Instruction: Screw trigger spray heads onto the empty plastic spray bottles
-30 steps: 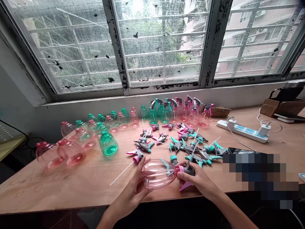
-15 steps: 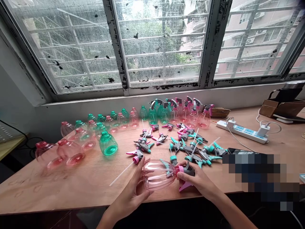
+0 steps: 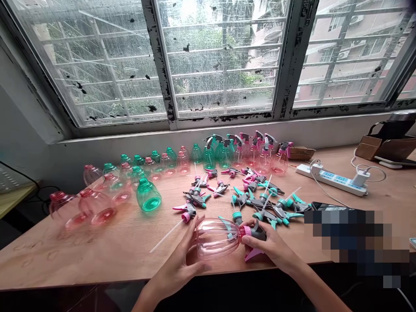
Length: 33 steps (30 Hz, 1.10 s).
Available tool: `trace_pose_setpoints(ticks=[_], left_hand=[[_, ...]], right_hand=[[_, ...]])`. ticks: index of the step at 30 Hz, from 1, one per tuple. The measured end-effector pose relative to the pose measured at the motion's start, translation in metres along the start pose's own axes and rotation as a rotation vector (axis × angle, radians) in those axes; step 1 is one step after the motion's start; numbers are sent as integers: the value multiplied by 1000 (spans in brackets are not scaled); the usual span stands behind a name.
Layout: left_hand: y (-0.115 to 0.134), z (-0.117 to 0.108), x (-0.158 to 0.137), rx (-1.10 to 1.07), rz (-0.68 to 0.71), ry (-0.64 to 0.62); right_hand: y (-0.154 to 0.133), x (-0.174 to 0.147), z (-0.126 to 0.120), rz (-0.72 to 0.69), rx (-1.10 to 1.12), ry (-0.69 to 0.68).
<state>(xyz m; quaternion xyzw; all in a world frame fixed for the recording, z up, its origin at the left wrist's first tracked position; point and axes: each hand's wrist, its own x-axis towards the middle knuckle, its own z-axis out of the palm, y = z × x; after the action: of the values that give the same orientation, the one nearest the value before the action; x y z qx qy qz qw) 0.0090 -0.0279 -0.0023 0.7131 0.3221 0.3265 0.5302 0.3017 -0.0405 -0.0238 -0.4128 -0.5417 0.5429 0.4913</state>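
A clear pink spray bottle lies sideways above the table's front edge, its base to the left. My left hand is curled around that base, thumb below and fingers behind. At the neck, my right hand grips the pink collar of the grey-and-pink spray head, which sits on the bottle mouth. A pale tube shows inside the bottle. Just beyond it lies a loose pink sprayer with its tube pointing left. Several teal sprayers are scattered behind my right hand.
Open pink bottles and green bottles stand at the left. Bottles with spray heads line the windowsill wall. On the right are a white power strip, cables, a brown cardboard box and a partly blurred dark device.
My left thumb has shifted slightly along the bottle's base. The bottle and my right hand stay almost where they were; the view has moved very slightly.
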Motion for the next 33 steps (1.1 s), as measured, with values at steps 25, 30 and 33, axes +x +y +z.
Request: trace_pose_setpoints(ticks=[25, 30, 33], left_hand=[[-1, 0, 0, -16, 21, -7], [4, 0, -1, -39, -29, -13], [-1, -1, 0, -7, 0, -12]], right_hand=[[-3, -1, 0, 12, 33, 12], [-5, -1, 1, 18, 39, 12], [-5, 0, 2, 34, 74, 26]])
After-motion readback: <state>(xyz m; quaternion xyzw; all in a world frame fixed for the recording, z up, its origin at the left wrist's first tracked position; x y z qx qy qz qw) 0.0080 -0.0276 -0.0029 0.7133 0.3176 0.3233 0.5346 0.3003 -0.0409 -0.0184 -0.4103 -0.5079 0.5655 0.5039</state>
